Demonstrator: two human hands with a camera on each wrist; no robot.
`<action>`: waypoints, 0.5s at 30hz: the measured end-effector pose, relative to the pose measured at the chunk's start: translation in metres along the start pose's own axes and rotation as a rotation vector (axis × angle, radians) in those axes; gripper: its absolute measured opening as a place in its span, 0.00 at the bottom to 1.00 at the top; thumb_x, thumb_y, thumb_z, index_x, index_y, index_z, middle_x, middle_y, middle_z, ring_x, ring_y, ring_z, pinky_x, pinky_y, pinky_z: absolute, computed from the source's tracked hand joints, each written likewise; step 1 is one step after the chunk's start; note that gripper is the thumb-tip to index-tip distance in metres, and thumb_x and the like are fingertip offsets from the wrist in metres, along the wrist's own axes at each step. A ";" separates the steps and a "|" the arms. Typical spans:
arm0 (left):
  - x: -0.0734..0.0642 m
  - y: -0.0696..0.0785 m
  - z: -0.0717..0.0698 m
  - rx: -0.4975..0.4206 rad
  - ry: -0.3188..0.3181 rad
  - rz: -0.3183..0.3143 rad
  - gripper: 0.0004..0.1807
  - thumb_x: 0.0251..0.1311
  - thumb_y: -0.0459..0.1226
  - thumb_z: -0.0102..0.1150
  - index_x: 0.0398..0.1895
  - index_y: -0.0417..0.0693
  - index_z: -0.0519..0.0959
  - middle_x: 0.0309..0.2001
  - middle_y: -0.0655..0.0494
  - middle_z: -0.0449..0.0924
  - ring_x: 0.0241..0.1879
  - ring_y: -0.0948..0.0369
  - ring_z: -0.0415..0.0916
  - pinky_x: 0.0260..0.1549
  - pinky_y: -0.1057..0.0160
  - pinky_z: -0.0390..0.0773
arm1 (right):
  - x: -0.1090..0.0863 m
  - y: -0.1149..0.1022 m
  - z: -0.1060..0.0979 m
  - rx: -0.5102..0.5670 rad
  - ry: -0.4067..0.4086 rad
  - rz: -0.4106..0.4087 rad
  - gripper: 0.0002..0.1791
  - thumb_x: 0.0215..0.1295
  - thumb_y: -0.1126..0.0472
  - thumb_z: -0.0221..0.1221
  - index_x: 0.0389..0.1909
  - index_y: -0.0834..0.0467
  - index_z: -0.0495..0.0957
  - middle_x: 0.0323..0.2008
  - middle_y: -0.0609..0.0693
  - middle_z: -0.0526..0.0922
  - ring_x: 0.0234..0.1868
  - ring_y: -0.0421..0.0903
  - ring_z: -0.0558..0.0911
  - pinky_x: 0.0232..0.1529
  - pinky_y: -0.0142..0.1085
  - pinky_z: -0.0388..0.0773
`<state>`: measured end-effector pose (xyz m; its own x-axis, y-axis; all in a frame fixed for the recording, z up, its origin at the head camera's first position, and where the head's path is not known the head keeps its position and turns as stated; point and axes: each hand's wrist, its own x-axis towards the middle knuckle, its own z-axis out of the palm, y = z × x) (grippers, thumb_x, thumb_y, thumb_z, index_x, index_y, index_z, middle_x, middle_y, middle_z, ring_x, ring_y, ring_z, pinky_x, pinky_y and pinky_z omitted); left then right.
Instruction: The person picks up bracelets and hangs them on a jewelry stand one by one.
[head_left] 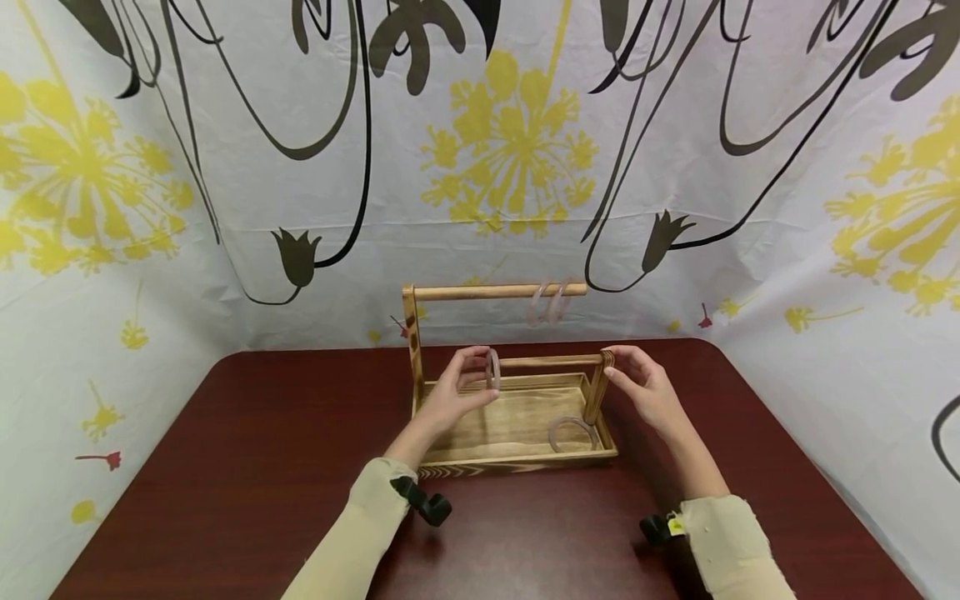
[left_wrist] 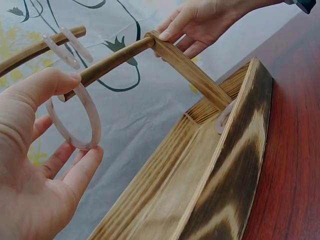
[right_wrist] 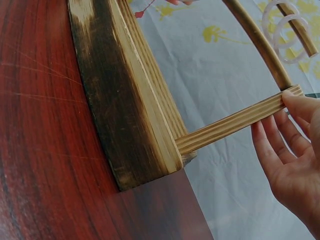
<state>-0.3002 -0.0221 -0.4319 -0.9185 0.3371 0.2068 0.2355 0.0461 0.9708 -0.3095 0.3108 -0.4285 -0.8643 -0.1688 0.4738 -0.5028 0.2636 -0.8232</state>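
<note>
red bench (head_left: 300, 433) before patterned cloth (head_left: 450, 183), wooden rack (head_left: 412, 333), left hand (head_left: 450, 398) pinching a pale ring (head_left: 492, 369) at the lower bar's (head_left: 551, 361) free end, right hand (head_left: 651, 393) gripping its post (head_left: 597, 392), second ring (head_left: 553, 430) in the tray (head_left: 517, 412), two rings (left_wrist: 61, 53) on the upper bar (head_left: 472, 292)

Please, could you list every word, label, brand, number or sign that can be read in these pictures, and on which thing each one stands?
There is no text that can be read.
Yellow label beside the right sleeve: too small to tell what, if anything, is written.
Wooden rack, ring in the left hand, table: no lettering visible.
Wall cloth: printed plant shapes only.
</note>
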 end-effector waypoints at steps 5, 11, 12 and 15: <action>0.002 0.003 0.004 -0.002 -0.010 0.021 0.38 0.62 0.30 0.65 0.73 0.51 0.61 0.68 0.42 0.64 0.66 0.44 0.69 0.57 0.50 0.80 | 0.000 -0.001 0.000 0.000 0.000 0.002 0.16 0.70 0.71 0.56 0.56 0.74 0.71 0.45 0.29 0.80 0.48 0.25 0.78 0.48 0.17 0.76; 0.005 0.006 0.008 0.011 -0.016 0.025 0.38 0.61 0.30 0.66 0.72 0.50 0.61 0.68 0.41 0.65 0.65 0.44 0.71 0.57 0.50 0.79 | -0.001 -0.003 0.001 -0.010 -0.005 0.007 0.17 0.71 0.70 0.56 0.56 0.74 0.71 0.44 0.29 0.80 0.47 0.25 0.78 0.48 0.17 0.75; 0.006 0.006 0.008 0.011 -0.015 0.023 0.38 0.61 0.30 0.66 0.72 0.50 0.61 0.67 0.42 0.65 0.65 0.44 0.71 0.57 0.50 0.79 | -0.001 -0.003 0.001 -0.010 -0.007 0.006 0.17 0.71 0.70 0.56 0.56 0.74 0.71 0.44 0.29 0.80 0.47 0.25 0.78 0.48 0.17 0.75; 0.007 0.006 0.009 0.006 -0.021 0.026 0.37 0.61 0.30 0.66 0.72 0.50 0.61 0.67 0.42 0.65 0.64 0.44 0.71 0.55 0.51 0.80 | -0.001 -0.003 0.001 -0.008 -0.008 0.007 0.17 0.71 0.70 0.56 0.56 0.74 0.71 0.44 0.29 0.80 0.47 0.25 0.78 0.48 0.17 0.75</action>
<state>-0.3021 -0.0105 -0.4253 -0.9051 0.3578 0.2297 0.2616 0.0428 0.9642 -0.3076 0.3094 -0.4270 -0.8675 -0.1746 0.4657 -0.4971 0.2724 -0.8238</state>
